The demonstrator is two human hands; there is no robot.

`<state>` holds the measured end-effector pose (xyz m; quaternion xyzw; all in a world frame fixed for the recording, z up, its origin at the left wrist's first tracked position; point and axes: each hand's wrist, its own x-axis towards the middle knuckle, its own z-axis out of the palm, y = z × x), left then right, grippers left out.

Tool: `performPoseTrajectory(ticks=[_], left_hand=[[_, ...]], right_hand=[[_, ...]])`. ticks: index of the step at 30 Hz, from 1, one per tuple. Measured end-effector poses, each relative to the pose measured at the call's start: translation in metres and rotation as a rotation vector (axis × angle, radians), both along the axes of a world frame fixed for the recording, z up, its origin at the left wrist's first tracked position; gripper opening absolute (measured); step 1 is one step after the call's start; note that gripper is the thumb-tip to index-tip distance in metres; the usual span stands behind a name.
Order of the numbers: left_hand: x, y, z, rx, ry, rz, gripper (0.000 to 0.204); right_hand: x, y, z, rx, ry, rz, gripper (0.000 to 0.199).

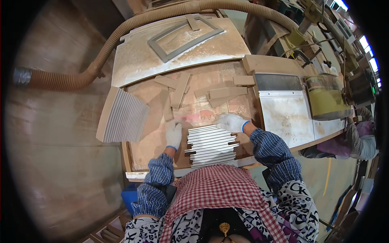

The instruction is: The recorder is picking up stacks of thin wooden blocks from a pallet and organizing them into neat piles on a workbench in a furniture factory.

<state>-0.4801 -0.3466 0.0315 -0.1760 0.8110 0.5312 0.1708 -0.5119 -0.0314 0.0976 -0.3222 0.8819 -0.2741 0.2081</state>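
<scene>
Dusty workbench [142, 156] carries pale strips [212, 146]; a ribbed hose [56, 80] curves behind it.

Left hand [173, 135] and right hand [232, 122] both gloved in white; blue trim seen at the right cuff. Sleeve covers [275, 152] patterned in dark blue and white. Apron [214, 184] checked in red and white; shirt [302, 198] printed black and purple on white. Slats [210, 141] faced white, split by dark lines. Stack at left [125, 117]: grey-white striped dark, side left tan. Loose boards [227, 92] plain tan. Frame [194, 44] coloured grey. Hose [109, 42] ribbed, tan-brown. Machine housing [328, 97] finished olive-yellow. Tabletop [142, 156] toned reddish-brown.
</scene>
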Motion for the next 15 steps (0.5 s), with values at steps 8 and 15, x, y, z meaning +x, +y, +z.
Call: performPoseTrajectory(ticks=[8, 15], left_hand=[[0.019, 0.052, 0.067, -0.105, 0.459, -0.368, 0.036], [-0.105, 0.104, 0.102, -0.28, 0.73, -0.532, 0.035]], right_hand=[[0.01, 0.021, -0.005, -0.165, -0.24, -0.47, 0.05], [-0.023, 0.008, -0.029, -1.049, -0.897, -1.27, 0.05]])
